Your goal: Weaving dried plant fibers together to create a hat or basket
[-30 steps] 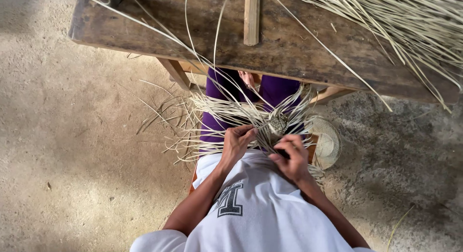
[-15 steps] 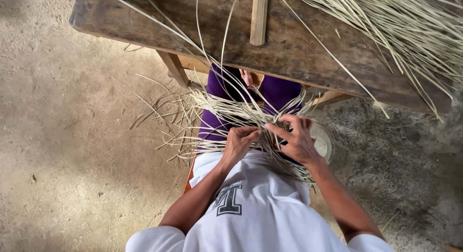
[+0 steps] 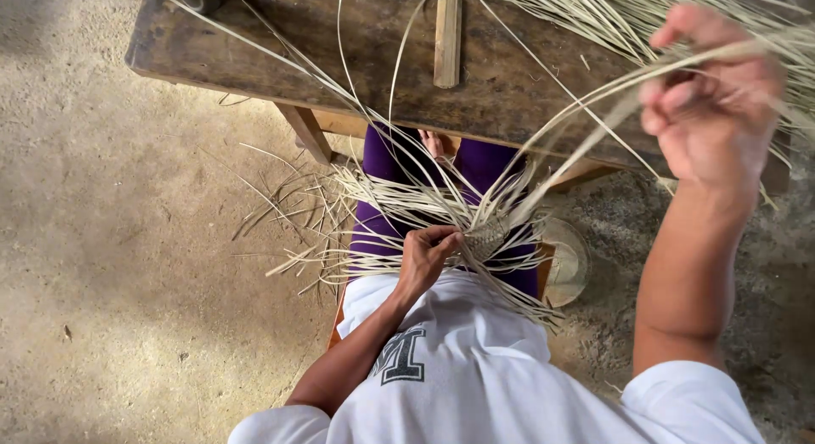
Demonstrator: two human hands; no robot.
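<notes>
1. The left hand [image 3: 422,255] sits in the lap, fingers clenched on the weave [image 3: 486,234], a small dark patch of plaited work at the middle of a fan of pale strips [image 3: 399,202].
2. The right hand [image 3: 709,113] is raised high and out to the side, blurred, its fingers closed on one or more long strips [image 3: 586,121] that run taut from the weave up to it.
3. The weave lies over the purple-clad thighs, just below the near edge of the desk [image 3: 255,49], with loose ends spreading out left and right over the lap.
4. Handling, as I judge it: the strips look light, thin and springy, bending easily along their length but likely to crease or split if folded sharply. Their smooth faces may slip, so a firm pinch close to the plaited centre holds best; pulling is best done along the strip.
5. On the desk lie a big sheaf [image 3: 730,28] of the same strips at the far right and a short wooden stick [image 3: 446,41] near the middle.
6. A round woven piece [image 3: 567,261], shallow like a dish, lies on the floor beside the right thigh; I cannot tell whether anything is in it.
7. Stray strips litter the earthen floor [image 3: 127,240] to the left.
</notes>
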